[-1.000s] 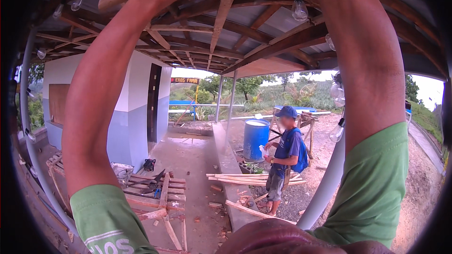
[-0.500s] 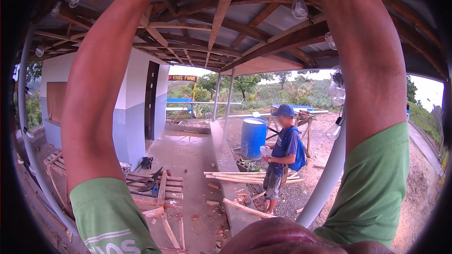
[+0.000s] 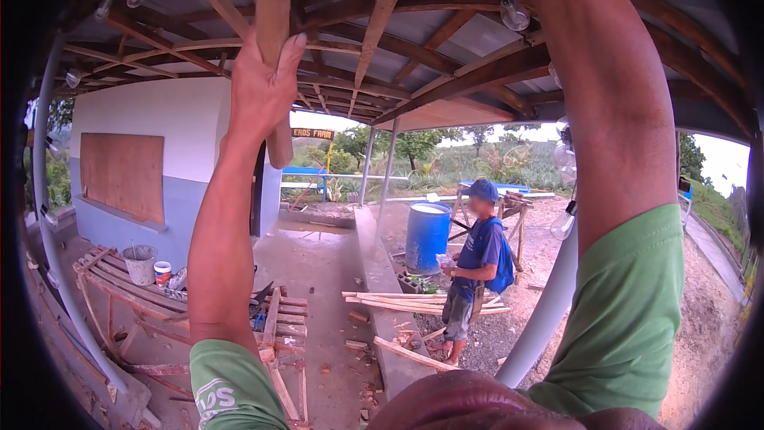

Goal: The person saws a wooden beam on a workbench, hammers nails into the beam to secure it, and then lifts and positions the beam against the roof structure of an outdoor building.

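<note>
My left hand (image 3: 267, 80) is raised and wrapped round a short wooden batten (image 3: 274, 0), with the thumb along its side. The batten hangs nearly upright; its lower end shows below my fist, and its top runs out at the upper edge. My right arm (image 3: 629, 95) reaches up past the upper edge, so that hand is hidden from view. Above me spreads a roof frame of wooden rafters (image 3: 382, 12) under metal sheets. Clear light bulbs (image 3: 514, 13) hang among the rafters near both arms.
Below left stands a slatted wooden bench (image 3: 119, 283) with a bucket (image 3: 140, 264) and a small tub (image 3: 162, 274). A grey post (image 3: 549, 302) rises on my right. A person in a blue cap (image 3: 477, 247) stands beside a blue drum (image 3: 426, 235) and loose timber (image 3: 422, 301).
My left hand has come down into view from above the upper edge, with the batten in it. The right arm stays raised, nearly where it was.
</note>
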{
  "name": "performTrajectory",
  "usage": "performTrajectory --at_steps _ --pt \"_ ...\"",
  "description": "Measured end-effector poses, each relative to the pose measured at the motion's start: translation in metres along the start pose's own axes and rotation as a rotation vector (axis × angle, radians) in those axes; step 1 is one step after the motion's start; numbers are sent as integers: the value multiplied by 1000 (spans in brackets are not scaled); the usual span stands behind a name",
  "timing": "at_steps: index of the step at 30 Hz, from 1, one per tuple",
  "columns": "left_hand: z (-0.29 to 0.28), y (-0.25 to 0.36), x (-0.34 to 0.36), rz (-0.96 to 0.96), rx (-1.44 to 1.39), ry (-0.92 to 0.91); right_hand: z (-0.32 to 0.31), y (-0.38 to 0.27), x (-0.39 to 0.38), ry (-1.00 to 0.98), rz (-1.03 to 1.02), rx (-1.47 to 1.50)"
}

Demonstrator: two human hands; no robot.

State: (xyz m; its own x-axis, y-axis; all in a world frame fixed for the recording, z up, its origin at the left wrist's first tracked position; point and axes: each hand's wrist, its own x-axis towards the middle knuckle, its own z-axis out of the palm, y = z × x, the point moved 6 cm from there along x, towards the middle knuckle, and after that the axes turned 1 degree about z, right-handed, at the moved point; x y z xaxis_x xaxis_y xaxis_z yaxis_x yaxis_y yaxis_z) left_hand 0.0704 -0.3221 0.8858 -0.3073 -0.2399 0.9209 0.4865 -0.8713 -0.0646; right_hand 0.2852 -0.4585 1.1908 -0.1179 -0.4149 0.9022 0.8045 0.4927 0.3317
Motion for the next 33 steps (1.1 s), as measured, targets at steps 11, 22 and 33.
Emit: performTrajectory --at_steps 11,22,33 --pt "47 44 88 -382 86 -194 -20 -16 -25 -65 2 225" --pt "32 66 85 -366 -54 -78 -14 -6 -15 -38 9 117" --pt "40 55 87 -346 169 -220 -15 -4 -19 -94 8 207"
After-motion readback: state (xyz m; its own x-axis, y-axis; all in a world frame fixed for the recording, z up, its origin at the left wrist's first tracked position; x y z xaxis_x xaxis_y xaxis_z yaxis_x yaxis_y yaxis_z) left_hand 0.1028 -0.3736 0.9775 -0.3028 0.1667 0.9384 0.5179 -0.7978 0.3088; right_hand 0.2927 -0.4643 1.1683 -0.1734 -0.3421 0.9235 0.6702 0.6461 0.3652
